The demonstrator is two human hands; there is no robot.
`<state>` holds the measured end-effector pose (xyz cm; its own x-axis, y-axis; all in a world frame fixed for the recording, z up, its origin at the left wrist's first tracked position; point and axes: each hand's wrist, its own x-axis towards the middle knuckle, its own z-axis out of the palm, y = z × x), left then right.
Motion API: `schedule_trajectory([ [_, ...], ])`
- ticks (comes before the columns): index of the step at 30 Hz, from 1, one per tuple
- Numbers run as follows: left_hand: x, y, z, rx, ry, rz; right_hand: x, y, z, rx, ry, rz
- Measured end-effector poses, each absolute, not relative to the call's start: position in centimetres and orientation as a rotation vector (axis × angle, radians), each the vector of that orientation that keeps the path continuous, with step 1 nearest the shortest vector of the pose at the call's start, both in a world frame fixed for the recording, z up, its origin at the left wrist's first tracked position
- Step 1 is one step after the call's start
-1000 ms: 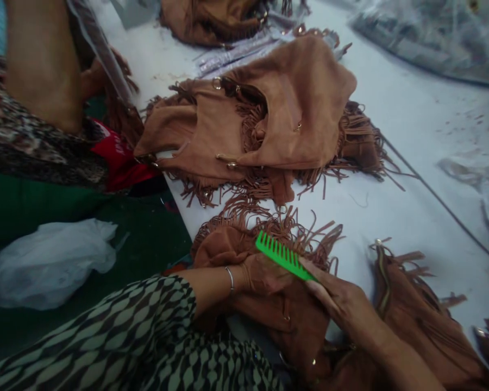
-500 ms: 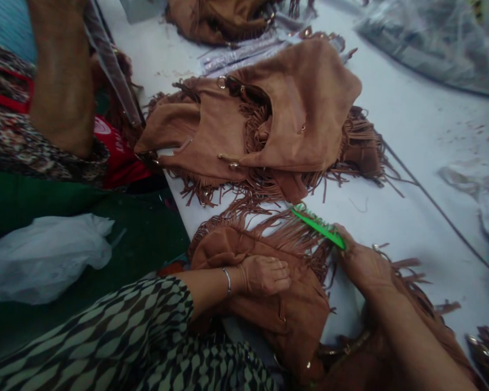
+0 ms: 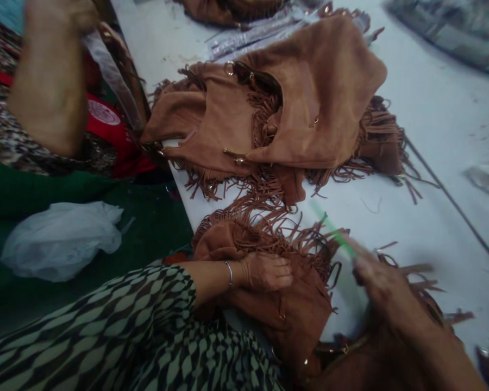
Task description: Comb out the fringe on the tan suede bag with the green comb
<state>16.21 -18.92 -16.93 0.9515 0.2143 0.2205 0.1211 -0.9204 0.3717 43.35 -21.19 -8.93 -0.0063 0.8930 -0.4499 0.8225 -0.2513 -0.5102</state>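
A brown suede-like fringed bag (image 3: 301, 304) lies at the table's near edge, its fringe (image 3: 293, 233) spread in tangled strands toward the far side. My left hand (image 3: 269, 271) rests on the bag, fingers together and curled down against it, holding it in place. To the right, my right hand (image 3: 375, 271) is closed round one end of a bright green comb (image 3: 336, 231). Motion blurs both the hand and the comb. The comb's far end points left and away, just right of the fringe.
More brown fringed bags (image 3: 309, 119) are heaped across the white table (image 3: 440, 130). Another bag part lies under my right forearm. At left, a co-worker's arm (image 3: 49, 81) is raised beside a red cloth (image 3: 110, 130). Below it is a white plastic bag (image 3: 63, 239).
The comb has left the fringe strands and moved right and nearer with my right hand. My left hand stays on the bag. The co-worker's arm has shifted, and the view has moved slightly.
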Motion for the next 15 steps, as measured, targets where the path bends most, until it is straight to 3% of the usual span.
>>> schedule_trajectory([
  [3, 16.4, -18.9, -16.9, 2.756, 0.263, 0.346, 36.9, -22.4, -9.8, -1.908, -2.262, 1.287],
  [7, 16.4, -18.9, -17.1, 2.785, 0.208, 0.394, 33.6, -20.2, -11.9, -2.142, -2.572, 0.952],
  [10, 16.2, -18.9, -17.1, 2.788, 0.241, 0.463, 34.2, -17.9, -12.7, -2.293, -2.519, 0.732],
  [15, 16.1, -19.1, -17.3, 2.787, 0.271, 0.518, 37.7, -17.2, -13.5, -2.652, -2.156, 0.672],
])
